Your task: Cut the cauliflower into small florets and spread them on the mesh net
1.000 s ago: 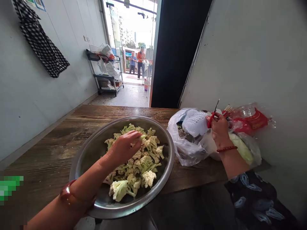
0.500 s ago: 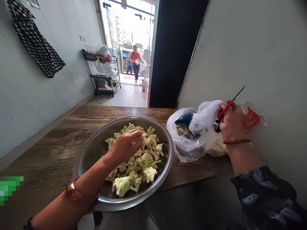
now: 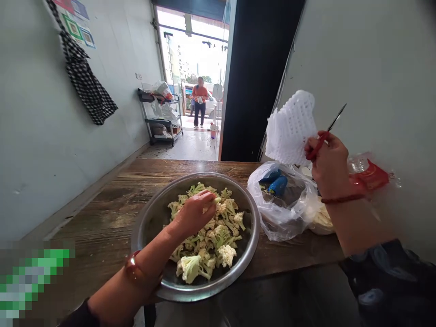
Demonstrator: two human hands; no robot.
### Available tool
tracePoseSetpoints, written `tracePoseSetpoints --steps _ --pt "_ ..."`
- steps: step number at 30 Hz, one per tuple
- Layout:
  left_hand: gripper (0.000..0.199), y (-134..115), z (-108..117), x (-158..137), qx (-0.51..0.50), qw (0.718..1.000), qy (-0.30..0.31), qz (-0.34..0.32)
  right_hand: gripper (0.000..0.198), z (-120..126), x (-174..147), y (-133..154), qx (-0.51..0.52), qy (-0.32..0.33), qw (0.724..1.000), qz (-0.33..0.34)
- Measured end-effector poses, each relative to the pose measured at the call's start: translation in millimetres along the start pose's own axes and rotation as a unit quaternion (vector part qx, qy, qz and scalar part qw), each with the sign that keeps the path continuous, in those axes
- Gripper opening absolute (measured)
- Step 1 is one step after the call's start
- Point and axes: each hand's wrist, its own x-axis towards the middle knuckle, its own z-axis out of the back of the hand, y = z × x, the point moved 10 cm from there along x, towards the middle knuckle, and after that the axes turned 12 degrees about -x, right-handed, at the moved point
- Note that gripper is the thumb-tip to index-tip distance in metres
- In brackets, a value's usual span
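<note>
A wide metal bowl (image 3: 250,254) holds many cut cauliflower florets (image 3: 218,236). Over it is my left hand (image 3: 197,211), closed on a cauliflower piece (image 3: 217,200) whose pale green stem end pokes out from the fingers. My right hand (image 3: 329,156) is raised at the right, gripping red-handled scissors (image 3: 318,146) with the blades pointing up and away. The same fingers pinch a white foam net (image 3: 291,129), which is up in the air above an open clear plastic bag (image 3: 272,225). Inside the bag lie blue foam pieces (image 3: 277,185) and small crumbs.
A red and clear packet (image 3: 371,175) and a pale bagged item (image 3: 323,220) lie right of the bag on the wooden table (image 3: 98,213), beside the wall. Beyond stand a shelf cart (image 3: 160,120) and a person (image 3: 200,97) at the doorway.
My right hand has lifted the white foam net up out of the plastic bag, uncovering the blue foam pieces. The left hand stays over the bowl. My view has shifted left and up.
</note>
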Motion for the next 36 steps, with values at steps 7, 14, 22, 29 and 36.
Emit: tracePoseSetpoints --steps 7,14,22,29,36 --pt "0.013 1 5 -2 -0.025 0.999 -0.026 0.035 0.040 -16 -45 -15 0.006 0.034 0.999 0.040" --pt "0.012 23 22 -1 -0.320 0.931 -0.097 0.144 0.044 -53 -130 -26 -0.153 0.158 0.965 0.140" --pt "0.021 26 49 -22 -0.605 0.765 -0.119 0.185 0.035 -74 -210 -20 -0.278 0.261 0.874 0.301" --pt "0.010 13 98 -78 -0.523 0.814 -0.185 0.171 0.039 -100 -246 -38 -0.240 0.358 0.864 0.260" --pt "0.020 32 126 -144 -0.462 0.829 -0.240 0.206 0.034 -122 -274 -23 -0.202 0.357 0.880 0.241"
